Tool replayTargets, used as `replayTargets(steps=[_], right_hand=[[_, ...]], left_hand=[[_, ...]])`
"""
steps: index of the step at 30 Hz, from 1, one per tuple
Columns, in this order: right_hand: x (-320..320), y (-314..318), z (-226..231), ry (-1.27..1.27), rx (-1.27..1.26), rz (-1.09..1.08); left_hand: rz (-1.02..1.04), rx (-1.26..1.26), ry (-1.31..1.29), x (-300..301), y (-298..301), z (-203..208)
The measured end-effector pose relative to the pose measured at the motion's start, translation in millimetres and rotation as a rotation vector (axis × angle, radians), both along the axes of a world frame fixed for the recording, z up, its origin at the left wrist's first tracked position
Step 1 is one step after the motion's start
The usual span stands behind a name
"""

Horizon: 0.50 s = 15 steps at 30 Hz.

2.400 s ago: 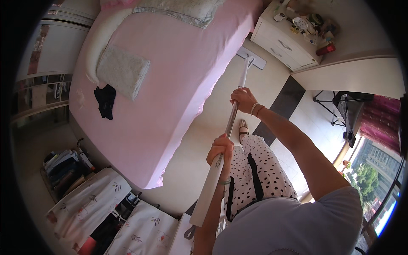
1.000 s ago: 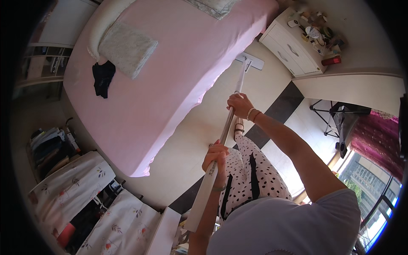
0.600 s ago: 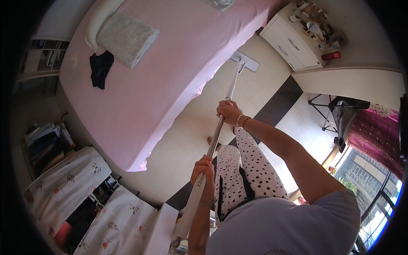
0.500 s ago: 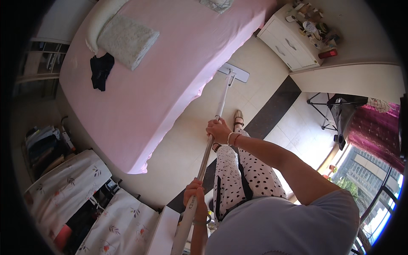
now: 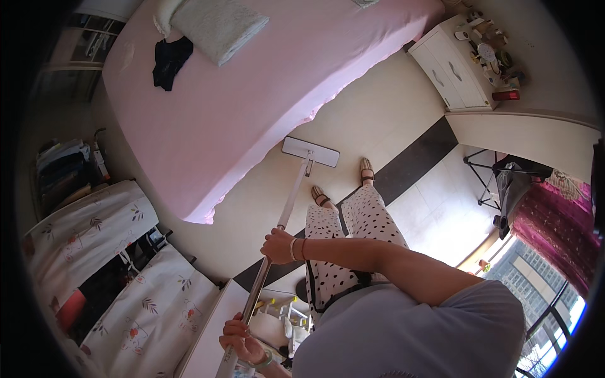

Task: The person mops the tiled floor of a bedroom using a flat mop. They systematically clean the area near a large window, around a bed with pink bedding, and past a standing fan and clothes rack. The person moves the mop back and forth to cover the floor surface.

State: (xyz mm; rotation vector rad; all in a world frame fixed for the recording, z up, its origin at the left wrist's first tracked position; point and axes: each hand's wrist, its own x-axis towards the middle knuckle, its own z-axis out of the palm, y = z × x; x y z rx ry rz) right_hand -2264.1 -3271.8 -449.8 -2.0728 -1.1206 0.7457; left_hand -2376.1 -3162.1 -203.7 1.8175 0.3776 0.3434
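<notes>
A flat mop (image 5: 291,200) with a long white and silver pole runs slantwise from the lower left up to its white rectangular head on the floor. That head (image 5: 322,155) lies close beside the bed's pink edge. Midway along the pole, my right hand (image 5: 278,246) is wrapped round it, with bands at the wrist. Lower down, near the pole's butt end, my left hand (image 5: 242,340) grips it too. The pole's lowest end runs out of the picture.
The bed (image 5: 208,126) with a pink sheet bears a pillow (image 5: 217,28) and a black garment (image 5: 171,63). A white cabinet (image 5: 444,69) stands far right, a black folding frame (image 5: 484,179) right. Cloth-covered shelving (image 5: 157,309) fills the lower left. My feet are on the tiled floor (image 5: 246,242).
The mop head has come nearer to me and leftward, along the bed's edge. Both hands have moved down and left with the pole. My view has shifted somewhat.
</notes>
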Motion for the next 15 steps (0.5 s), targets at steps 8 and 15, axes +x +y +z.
replayTargets(steps=[8,15], right_hand=[[74,-179,-48,-0.069,-0.092,-0.398],[130,-401,-104,-0.027,-0.366,-0.785]], left_hand=[[-0.192,-0.334,-0.073,98,-120,-79],[-0.524,-0.523,-0.123,171,-306,-173]])
